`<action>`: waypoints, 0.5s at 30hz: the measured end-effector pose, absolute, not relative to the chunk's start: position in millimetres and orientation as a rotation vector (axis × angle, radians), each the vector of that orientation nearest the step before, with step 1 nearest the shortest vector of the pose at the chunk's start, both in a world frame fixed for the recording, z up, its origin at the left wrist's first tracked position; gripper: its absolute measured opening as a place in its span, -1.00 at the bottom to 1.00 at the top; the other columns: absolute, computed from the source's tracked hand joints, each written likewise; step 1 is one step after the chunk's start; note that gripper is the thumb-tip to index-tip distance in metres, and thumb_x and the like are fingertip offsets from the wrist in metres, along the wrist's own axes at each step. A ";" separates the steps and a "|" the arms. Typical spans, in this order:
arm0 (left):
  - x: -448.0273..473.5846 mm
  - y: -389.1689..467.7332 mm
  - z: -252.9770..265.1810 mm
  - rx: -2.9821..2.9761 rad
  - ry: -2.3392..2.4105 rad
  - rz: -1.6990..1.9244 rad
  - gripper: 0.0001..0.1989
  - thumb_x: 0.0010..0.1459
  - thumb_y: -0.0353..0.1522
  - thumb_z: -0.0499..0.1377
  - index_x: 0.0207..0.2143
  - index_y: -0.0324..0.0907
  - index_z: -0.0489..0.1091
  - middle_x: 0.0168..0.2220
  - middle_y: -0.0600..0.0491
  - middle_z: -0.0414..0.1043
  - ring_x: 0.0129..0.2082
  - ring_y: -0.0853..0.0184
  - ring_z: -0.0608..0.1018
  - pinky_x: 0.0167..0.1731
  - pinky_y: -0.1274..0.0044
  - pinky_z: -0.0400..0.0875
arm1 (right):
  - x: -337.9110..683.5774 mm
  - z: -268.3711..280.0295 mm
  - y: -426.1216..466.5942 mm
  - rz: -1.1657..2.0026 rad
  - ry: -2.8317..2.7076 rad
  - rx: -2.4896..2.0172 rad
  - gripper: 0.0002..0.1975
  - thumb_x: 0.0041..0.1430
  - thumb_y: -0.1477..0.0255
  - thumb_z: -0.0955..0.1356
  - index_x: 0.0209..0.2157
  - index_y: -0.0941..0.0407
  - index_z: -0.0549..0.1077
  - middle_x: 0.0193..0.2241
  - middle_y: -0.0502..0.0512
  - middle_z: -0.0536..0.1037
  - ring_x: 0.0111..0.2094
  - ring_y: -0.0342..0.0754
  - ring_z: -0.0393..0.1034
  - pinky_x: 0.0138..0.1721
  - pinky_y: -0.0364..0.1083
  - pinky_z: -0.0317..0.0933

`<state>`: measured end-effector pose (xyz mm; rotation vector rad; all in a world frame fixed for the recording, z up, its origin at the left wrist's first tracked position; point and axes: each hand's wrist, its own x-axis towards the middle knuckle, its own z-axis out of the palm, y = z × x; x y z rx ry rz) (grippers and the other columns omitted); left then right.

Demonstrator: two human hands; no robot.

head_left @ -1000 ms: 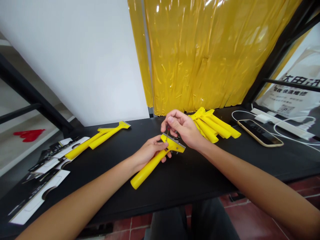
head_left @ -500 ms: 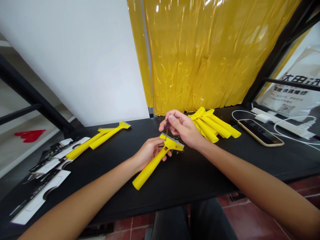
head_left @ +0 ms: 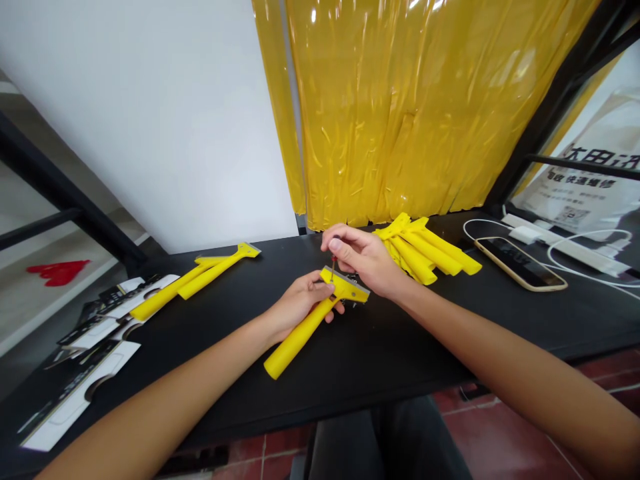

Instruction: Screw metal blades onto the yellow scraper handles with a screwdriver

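Note:
My left hand point(head_left: 301, 303) is closed around the neck of a yellow scraper point(head_left: 299, 339), whose handle slants down toward me. A metal blade edge runs along the scraper's wide head, with a screw showing at its right side. Above the head, my right hand point(head_left: 364, 257) pinches a small screwdriver point(head_left: 334, 261) with a reddish handle. The shaft points down and its tip meets the left part of the head; fingers hide part of the handle. Small metal screws point(head_left: 356, 303) lie on the table behind the scraper head, partly covered by it.
Several yellow scraper handles point(head_left: 433, 250) are piled behind my right hand. Two scrapers point(head_left: 207, 275) lie at the left beside black-and-white cardboard pieces point(head_left: 87, 393). A phone point(head_left: 523, 263), white cables and a power strip point(head_left: 565, 247) occupy the right of the black table point(head_left: 210, 373).
My right hand's fingers have shifted slightly around the screwdriver handle. My left thumb has moved a little onto the scraper head near the tip. The scraper stays almost in place.

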<state>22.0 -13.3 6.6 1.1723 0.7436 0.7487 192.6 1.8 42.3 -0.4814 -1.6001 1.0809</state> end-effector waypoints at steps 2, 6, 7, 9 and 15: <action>22.4 -13.8 6.6 1.177 0.753 0.745 -0.74 0.20 -0.33 0.27 -0.12 -0.28 0.35 -0.37 -0.07 0.54 -0.51 0.35 0.56 -0.55 0.57 0.38 | 193.8 42.6 2.1 1.083 -1.630 -0.491 -0.75 0.29 0.21 0.36 -0.16 0.08 0.52 -0.31 0.02 0.43 -0.54 -0.25 0.10 -0.57 -0.19 0.02; 22.6 -14.0 6.2 1.169 0.772 0.741 -0.71 0.21 -0.36 0.26 -0.07 -0.26 0.31 -0.32 -0.08 0.56 -0.50 0.34 0.58 -0.55 0.57 0.39 | 193.7 43.0 3.0 1.148 -1.607 -0.429 -0.74 0.32 0.22 0.34 -0.08 0.09 0.43 -0.36 0.02 0.50 -0.55 -0.24 0.10 -0.58 -0.21 0.01; 22.4 -13.6 5.8 1.167 0.775 0.738 -0.71 0.20 -0.36 0.26 -0.06 -0.26 0.31 -0.30 -0.09 0.56 -0.49 0.33 0.59 -0.56 0.57 0.39 | 193.3 42.9 3.2 1.146 -1.602 -0.420 -0.75 0.33 0.22 0.33 -0.12 0.09 0.42 -0.35 0.03 0.52 -0.56 -0.23 0.10 -0.58 -0.21 0.01; 21.7 -12.1 4.3 1.163 0.764 0.733 -0.71 0.20 -0.37 0.26 -0.06 -0.25 0.32 -0.27 -0.11 0.56 -0.46 0.30 0.61 -0.56 0.57 0.40 | 192.8 42.2 3.4 1.115 -1.606 -0.434 -0.74 0.36 0.19 0.28 -0.19 0.10 0.42 -0.29 0.06 0.54 -0.56 -0.24 0.09 -0.58 -0.20 0.01; 20.6 -9.5 3.7 1.151 0.766 0.704 -0.81 0.22 -0.37 0.22 -0.16 -0.31 0.40 -0.29 -0.15 0.57 -0.44 0.27 0.62 -0.55 0.58 0.41 | 192.6 39.9 2.0 1.074 -1.602 -0.522 -0.66 0.39 0.15 0.22 -0.26 0.10 0.44 -0.30 0.05 0.44 -0.49 -0.20 0.14 -0.56 -0.19 0.03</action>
